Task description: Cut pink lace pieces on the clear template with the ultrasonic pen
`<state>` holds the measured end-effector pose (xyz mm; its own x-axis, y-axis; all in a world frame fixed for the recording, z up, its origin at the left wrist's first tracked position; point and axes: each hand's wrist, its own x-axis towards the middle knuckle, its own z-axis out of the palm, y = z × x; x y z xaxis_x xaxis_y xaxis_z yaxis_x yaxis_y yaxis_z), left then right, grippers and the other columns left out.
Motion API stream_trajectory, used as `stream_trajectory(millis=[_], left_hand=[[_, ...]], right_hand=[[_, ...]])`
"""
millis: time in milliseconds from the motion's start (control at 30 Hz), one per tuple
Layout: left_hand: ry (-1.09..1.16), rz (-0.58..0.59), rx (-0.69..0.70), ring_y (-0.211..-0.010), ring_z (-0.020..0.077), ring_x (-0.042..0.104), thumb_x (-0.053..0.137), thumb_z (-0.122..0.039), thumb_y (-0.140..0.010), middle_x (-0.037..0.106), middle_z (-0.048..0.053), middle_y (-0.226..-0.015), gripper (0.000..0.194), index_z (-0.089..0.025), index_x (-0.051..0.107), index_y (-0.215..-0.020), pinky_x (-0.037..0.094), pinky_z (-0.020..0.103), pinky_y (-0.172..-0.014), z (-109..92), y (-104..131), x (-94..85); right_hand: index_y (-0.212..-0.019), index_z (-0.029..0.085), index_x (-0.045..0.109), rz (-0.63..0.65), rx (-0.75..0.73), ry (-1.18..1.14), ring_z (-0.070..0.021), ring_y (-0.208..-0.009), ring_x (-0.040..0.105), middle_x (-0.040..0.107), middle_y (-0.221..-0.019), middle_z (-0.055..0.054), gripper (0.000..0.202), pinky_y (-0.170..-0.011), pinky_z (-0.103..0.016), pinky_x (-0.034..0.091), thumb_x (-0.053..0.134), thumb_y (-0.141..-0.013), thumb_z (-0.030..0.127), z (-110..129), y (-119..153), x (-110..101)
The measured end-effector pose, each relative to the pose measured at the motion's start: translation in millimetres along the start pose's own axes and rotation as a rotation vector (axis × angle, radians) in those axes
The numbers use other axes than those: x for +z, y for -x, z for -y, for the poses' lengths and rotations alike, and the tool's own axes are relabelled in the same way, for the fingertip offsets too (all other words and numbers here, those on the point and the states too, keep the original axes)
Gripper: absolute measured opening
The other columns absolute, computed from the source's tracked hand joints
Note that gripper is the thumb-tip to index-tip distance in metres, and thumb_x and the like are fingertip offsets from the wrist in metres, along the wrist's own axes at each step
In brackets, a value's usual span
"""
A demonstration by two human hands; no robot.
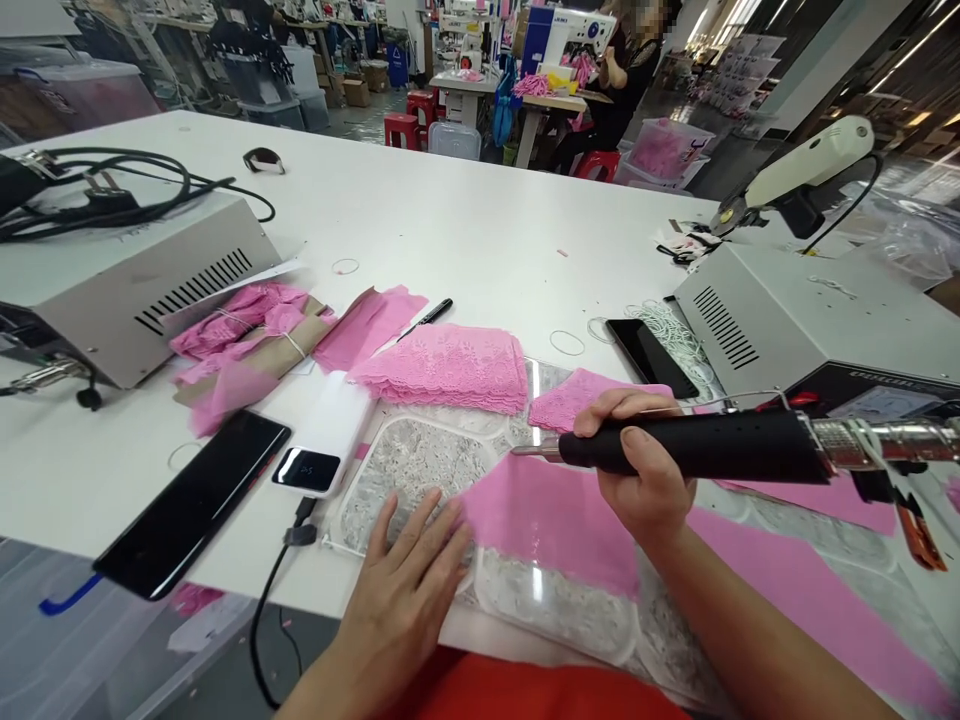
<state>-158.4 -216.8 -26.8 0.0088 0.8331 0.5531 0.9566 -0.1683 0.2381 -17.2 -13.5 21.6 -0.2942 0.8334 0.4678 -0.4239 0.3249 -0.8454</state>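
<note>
The right hand (pixel 651 482) holds a black tool (pixel 720 446) tight, its tip at the pink cloth (pixel 551 520). The left hand (pixel 409 585) lies spread out at the cloth's edge.

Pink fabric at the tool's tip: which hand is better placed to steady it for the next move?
Probably the left hand: it lies flat, fingers at the pink fabric's left edge, while the right hand grips the black-handled tool.

The right edge cuts off the black tool (pixel 697 447), the bottom both forearms (pixel 742 610); a distant person's head (pixel 651 12) is blurred.
</note>
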Motion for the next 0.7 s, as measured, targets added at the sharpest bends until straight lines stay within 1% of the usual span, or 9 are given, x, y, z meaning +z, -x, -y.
stream_trajectory(millis=[133, 233, 500, 700], left_hand=[[-0.008, 0.009, -0.016, -0.134, 0.0258, 0.046, 0.052, -0.008, -0.092, 0.064, 0.009, -0.128, 0.031, -0.014, 0.062, -0.121, 0.02, 0.051, -0.119, 0.0, 2.5, 0.8], [-0.003, 0.005, -0.011, -0.134, 0.0257, 0.045, 0.051, -0.008, -0.092, 0.064, 0.01, -0.127, 0.031, -0.013, 0.061, -0.12, 0.02, 0.051, -0.119, 0.0, 3.0, 0.2], [0.026, -0.01, -0.02, -0.136, 0.0259, 0.043, 0.054, -0.006, -0.09, 0.065, 0.01, -0.126, 0.031, -0.014, 0.062, -0.118, 0.019, 0.051, -0.119, -2.2, 8.0, -6.3], [0.029, -0.008, -0.027, -0.136, 0.0258, 0.043, 0.054, -0.006, -0.089, 0.065, 0.01, -0.126, 0.031, -0.013, 0.062, -0.118, 0.017, 0.052, -0.12, -2.8, 12.1, -7.3]], right_hand=[[-0.079, 0.021, 0.06, 0.014, -0.02, 0.006, -0.0146, -0.063, 0.06, 0.06, -0.079, 0.0, 0.003, -0.064, -0.034, 0.05, 0.059, -0.076, 0.021, -0.7, -1.9, -1.0], [-0.081, 0.021, 0.06, 0.01, -0.028, 0.002, -0.0149, -0.063, 0.059, 0.06, -0.077, 0.0, 0.006, -0.064, -0.034, 0.049, 0.058, -0.075, 0.021, -0.2, -2.4, -0.3], [-0.083, 0.02, 0.063, 0.057, 0.017, -0.062, -0.0128, -0.063, 0.059, 0.059, -0.079, 0.0, 0.008, -0.062, -0.032, 0.05, 0.059, -0.076, 0.021, 8.0, 6.6, 8.5], [-0.084, 0.021, 0.062, 0.072, 0.044, -0.072, -0.0127, -0.064, 0.059, 0.059, -0.081, 0.0, 0.008, -0.063, -0.031, 0.05, 0.059, -0.076, 0.021, 5.7, 9.9, 11.5]])
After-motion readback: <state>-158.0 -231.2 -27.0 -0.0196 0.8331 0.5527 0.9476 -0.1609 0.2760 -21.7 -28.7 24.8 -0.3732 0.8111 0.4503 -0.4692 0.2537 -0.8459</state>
